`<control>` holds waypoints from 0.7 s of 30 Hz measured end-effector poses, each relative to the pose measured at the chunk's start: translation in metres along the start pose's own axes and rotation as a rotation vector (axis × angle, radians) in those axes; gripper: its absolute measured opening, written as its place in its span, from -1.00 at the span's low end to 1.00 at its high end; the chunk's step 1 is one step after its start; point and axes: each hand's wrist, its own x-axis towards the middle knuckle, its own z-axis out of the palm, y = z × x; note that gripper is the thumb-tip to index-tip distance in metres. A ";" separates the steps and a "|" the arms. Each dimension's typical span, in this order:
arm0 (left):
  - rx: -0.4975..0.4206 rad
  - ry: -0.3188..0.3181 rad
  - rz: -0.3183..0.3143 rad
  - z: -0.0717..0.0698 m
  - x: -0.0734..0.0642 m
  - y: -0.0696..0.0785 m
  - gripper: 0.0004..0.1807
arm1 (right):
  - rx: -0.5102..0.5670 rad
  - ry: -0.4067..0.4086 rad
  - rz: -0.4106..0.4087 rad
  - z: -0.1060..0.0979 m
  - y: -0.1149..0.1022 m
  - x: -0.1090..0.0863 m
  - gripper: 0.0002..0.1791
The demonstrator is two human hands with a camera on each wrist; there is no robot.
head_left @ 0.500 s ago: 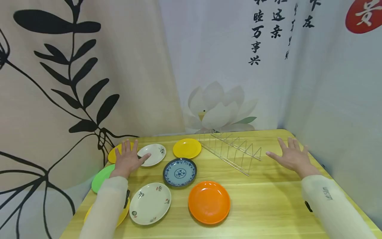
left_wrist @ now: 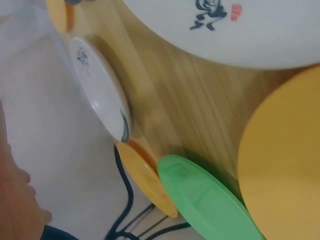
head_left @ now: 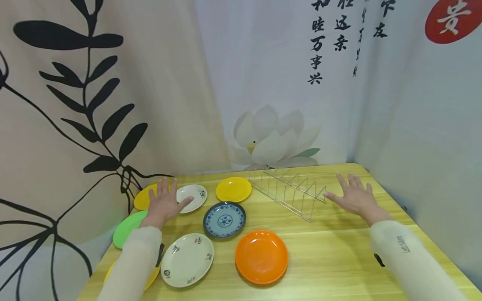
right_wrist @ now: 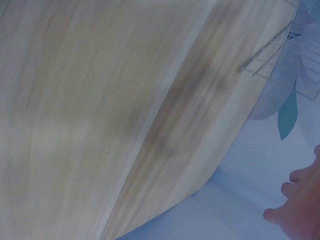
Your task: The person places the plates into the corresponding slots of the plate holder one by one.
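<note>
My left hand (head_left: 164,205), fingers spread and holding nothing, hovers over the left part of the table. Near it are a small white plate (head_left: 195,196), a yellow plate (head_left: 143,199) and a green plate (head_left: 127,230). My right hand (head_left: 357,196) is spread and holds nothing, just right of a metal wire dish rack (head_left: 290,192). Between the hands lie a blue patterned plate (head_left: 224,220), an orange plate (head_left: 261,257), a yellow plate (head_left: 233,189) and a large white plate (head_left: 187,260). My left forearm partly hides another yellow plate (head_left: 152,278).
The wooden table (head_left: 324,259) meets a printed curtain (head_left: 169,83) at its back edge. Another curtain side (head_left: 421,125) runs along the right edge. In the right wrist view, the rack's end (right_wrist: 265,50) stands near the table's far edge.
The head view has shifted slightly, so the scene sits a little further left and lower. My right hand has moved left, closer to the rack. Both hands stay spread; the plates rest in place.
</note>
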 end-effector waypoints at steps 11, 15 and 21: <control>-0.029 -0.012 0.045 -0.002 0.006 0.035 0.17 | 0.031 0.019 -0.023 0.008 -0.016 0.003 0.14; -0.026 -0.009 0.072 -0.002 0.006 0.049 0.15 | 0.038 0.006 -0.022 0.012 -0.020 0.003 0.15; -0.054 0.009 0.125 0.004 0.003 0.067 0.16 | 0.040 0.001 -0.022 0.019 -0.023 0.004 0.16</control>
